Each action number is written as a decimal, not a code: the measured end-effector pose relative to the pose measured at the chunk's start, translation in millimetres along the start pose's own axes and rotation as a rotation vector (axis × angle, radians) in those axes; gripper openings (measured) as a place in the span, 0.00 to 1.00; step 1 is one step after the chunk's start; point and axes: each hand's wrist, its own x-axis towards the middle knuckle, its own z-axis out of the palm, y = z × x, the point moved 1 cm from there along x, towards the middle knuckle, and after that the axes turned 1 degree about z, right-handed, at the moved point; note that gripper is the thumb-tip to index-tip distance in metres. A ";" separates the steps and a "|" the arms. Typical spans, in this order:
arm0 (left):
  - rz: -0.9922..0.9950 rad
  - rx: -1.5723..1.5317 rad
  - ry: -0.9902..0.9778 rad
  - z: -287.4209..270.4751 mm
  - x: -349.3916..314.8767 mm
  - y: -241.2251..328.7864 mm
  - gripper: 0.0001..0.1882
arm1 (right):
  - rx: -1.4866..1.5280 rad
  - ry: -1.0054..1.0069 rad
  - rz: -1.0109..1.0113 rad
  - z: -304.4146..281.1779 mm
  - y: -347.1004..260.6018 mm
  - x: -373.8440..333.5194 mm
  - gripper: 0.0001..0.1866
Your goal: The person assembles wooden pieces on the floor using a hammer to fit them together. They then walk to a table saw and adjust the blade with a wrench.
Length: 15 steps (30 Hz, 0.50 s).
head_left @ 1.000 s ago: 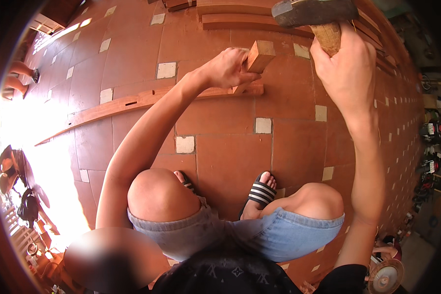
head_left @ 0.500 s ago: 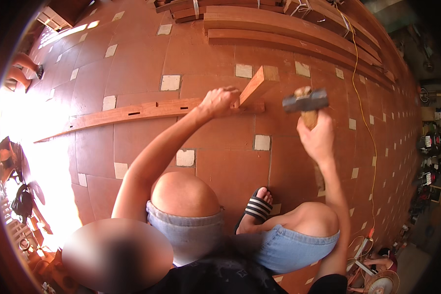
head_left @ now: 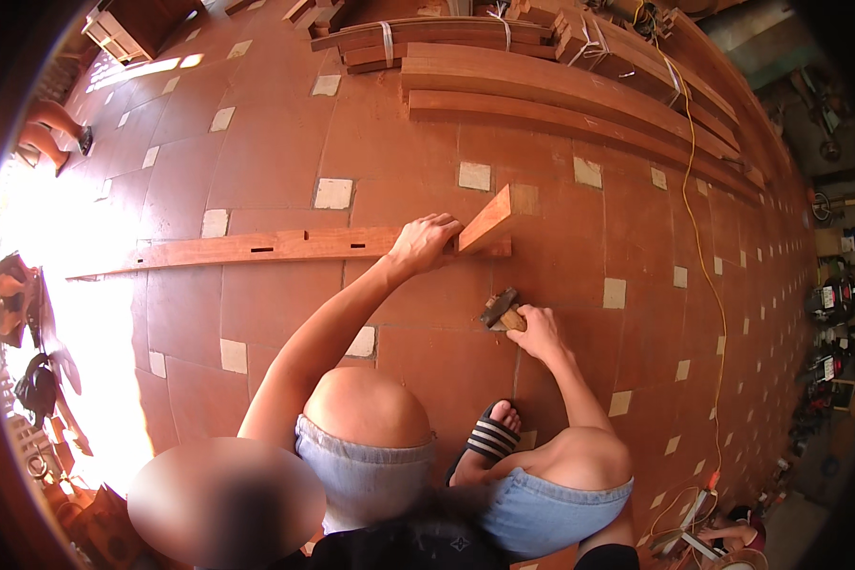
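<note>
A long reddish wooden beam [head_left: 304, 244] with dark slots cut into it lies across the floor in front of me. Near its right end a shorter wooden post [head_left: 485, 224] stands up from it, leaning to the right in this view. My left hand [head_left: 426, 242] is closed over the beam just left of the post's base; its fingertips are partly hidden. Low over the floor, nearer to me than the beam's right end, my right hand [head_left: 540, 334] grips the hammer [head_left: 500, 309] by its wooden handle, close to the dark head.
Long timber planks [head_left: 560, 81] are stacked at the far side, some bundled with white ties. A yellow cord [head_left: 691, 180] runs along the tiled floor on the right. Another person's legs [head_left: 52, 133] show at far left. A striped sandal [head_left: 492, 435] is on my foot.
My right hand has brought the hammer down and to the left, from beside the post to low over the floor. My left hand stays at the beam by the post.
</note>
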 end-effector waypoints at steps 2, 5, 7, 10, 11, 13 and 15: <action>0.022 0.062 0.108 -13.0 -20.8 -17.0 0.31 | 0.102 0.115 -0.089 -32.9 -36.9 17.9 0.26; -0.035 0.174 0.119 -29.2 -58.3 -45.1 0.37 | 0.246 0.140 -0.084 -112.7 -137.5 38.3 0.37; -0.044 0.226 0.121 -46.1 -75.7 -59.6 0.36 | 0.242 0.148 -0.198 -143.1 -175.5 54.6 0.37; -0.197 0.271 0.004 -60.6 -103.0 -87.1 0.35 | 0.126 0.165 -0.308 -161.4 -206.1 79.6 0.25; -0.176 0.292 0.035 -59.5 -109.2 -88.8 0.35 | 0.103 0.162 -0.314 -160.8 -207.7 80.5 0.23; -0.137 0.336 0.101 -58.1 -117.6 -92.2 0.35 | 0.054 0.156 -0.333 -163.0 -204.5 80.9 0.18; -0.130 0.357 0.068 -59.2 -121.1 -88.7 0.35 | 0.288 0.211 -0.229 -171.1 -184.8 78.1 0.14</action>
